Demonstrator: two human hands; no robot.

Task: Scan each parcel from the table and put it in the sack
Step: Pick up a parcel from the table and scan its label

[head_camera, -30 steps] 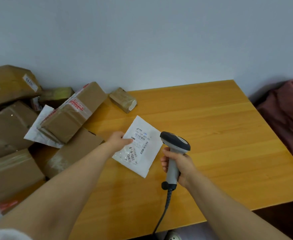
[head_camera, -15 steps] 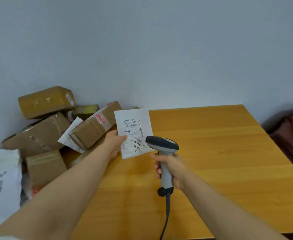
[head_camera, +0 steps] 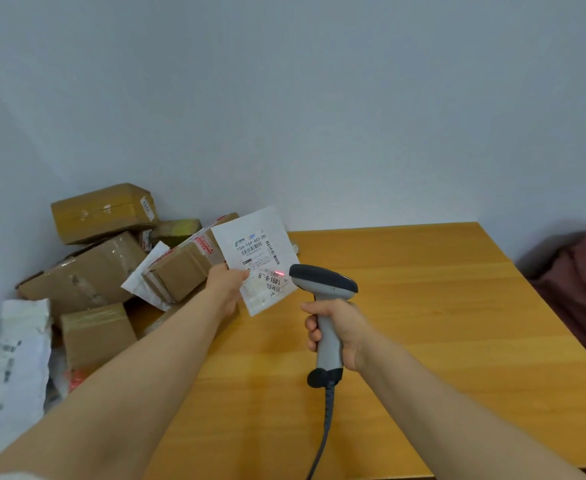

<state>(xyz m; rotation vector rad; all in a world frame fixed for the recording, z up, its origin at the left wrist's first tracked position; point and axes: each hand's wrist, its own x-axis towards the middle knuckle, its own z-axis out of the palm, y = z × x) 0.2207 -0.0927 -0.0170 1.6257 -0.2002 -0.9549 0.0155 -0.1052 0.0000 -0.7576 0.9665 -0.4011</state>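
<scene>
The left grip (head_camera: 227,287) pinches the lower left edge of a flat white plastic mailer parcel (head_camera: 255,230), held upright above the orange wooden table (head_camera: 423,289). The right grip (head_camera: 336,332) curls round a grey handheld barcode scanner (head_camera: 322,282), its red light (head_camera: 279,273) on the label (head_camera: 255,252)

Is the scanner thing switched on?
On. A red light glows on the white parcel, held by the left hand, right in front of the scanner that the right hand grips.
</scene>
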